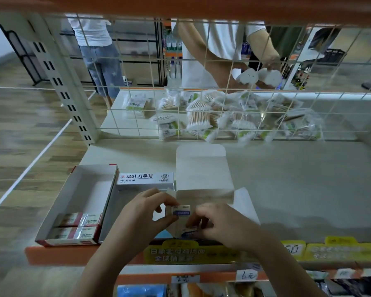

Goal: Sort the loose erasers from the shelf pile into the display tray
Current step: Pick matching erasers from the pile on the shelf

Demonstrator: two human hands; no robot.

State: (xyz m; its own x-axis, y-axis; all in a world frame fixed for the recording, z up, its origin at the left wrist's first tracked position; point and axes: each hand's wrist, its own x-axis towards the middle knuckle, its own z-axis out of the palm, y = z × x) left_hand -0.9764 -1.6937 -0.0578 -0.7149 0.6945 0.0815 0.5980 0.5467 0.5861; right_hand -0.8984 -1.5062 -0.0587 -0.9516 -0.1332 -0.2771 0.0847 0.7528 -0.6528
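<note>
Both hands are meeting over the open white box [204,179] at the shelf's [298,181] front edge. The left hand [144,213] is pinching a blue-labelled eraser [181,211] between thumb and fingers [159,207], holding it just above the box. The right hand [221,224] is curling its fingers around a second eraser [190,231] lower down. To the left, the red-edged tray [81,202] is holding wrapped erasers [77,226] at its near end.
</note>
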